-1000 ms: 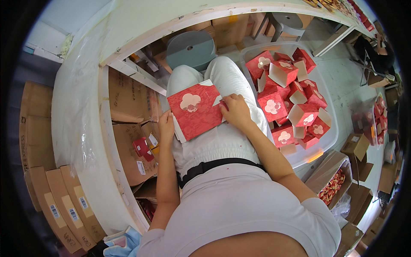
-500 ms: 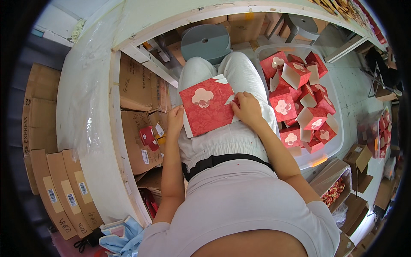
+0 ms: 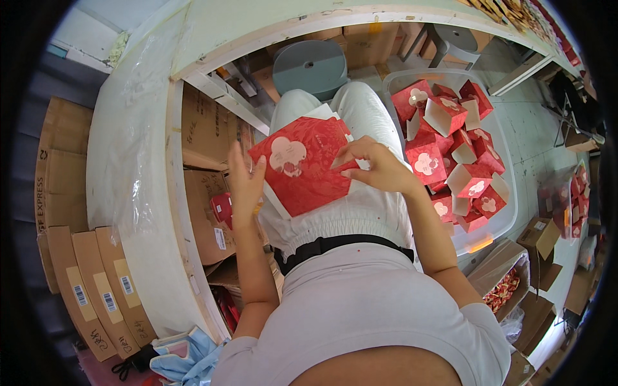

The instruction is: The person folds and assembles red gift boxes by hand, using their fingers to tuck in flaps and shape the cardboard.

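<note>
A flattened red gift box with a pale flower-shaped patch lies across my lap, tilted, with white flaps showing at its far edge and lower left side. At its right edge, my right hand pinches a red flap between thumb and fingers. My left hand is open by the left edge, fingers stretched upward and slightly blurred, the thumb close to the cardboard. Whether that thumb touches it I cannot tell. To the right, a clear plastic tub holds several folded red boxes with open ends.
A white table curves along the left and far side. Beneath it are brown cartons and a small red box. A grey stool stands beyond my knees. An open carton of small red wrapped pieces sits at the lower right.
My left hand has let go of the red box's left edge and opened, moving left and up. The box has turned and shifted slightly toward me. My right hand has moved slightly, its fingers curled at the flap.
</note>
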Demonstrator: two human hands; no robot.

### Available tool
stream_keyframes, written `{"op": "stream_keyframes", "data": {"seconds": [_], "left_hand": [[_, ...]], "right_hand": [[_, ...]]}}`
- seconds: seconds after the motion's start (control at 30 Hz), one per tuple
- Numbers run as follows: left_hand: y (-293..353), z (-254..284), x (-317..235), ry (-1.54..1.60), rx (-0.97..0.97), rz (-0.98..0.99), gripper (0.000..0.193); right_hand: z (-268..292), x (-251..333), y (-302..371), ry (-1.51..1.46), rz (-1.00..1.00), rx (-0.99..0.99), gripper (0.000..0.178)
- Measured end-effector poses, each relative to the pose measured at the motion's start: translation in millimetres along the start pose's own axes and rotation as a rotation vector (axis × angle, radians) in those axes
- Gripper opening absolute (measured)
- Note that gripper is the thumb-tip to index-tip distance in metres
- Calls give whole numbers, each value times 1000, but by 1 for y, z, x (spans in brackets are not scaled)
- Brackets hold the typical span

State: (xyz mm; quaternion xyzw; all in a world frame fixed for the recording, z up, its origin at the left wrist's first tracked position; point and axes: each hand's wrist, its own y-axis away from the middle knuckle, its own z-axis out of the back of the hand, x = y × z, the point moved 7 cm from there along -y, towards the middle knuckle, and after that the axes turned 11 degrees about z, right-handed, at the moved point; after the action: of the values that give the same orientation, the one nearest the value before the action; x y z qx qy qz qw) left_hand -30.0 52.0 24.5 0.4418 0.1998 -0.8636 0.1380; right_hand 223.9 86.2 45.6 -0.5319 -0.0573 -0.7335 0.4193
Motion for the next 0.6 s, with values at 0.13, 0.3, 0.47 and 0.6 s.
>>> {"op": "stream_keyframes", "data": {"seconds": [0.13, 0.3, 0.47, 0.6], "left_hand": [[-10, 26, -60, 3, 112, -107, 43], [5, 2, -83, -29, 467, -38, 64], [38, -23, -79, -89, 830, 41, 113], [49, -29, -94, -68, 811, -123, 111]], "right_hand": [[17, 23, -3, -107, 53, -49, 12], [23, 36, -2, -278, 46, -149, 8], [20, 46, -6, -240, 89, -197, 9], [21, 56, -7, -159, 87, -199, 10]]}}
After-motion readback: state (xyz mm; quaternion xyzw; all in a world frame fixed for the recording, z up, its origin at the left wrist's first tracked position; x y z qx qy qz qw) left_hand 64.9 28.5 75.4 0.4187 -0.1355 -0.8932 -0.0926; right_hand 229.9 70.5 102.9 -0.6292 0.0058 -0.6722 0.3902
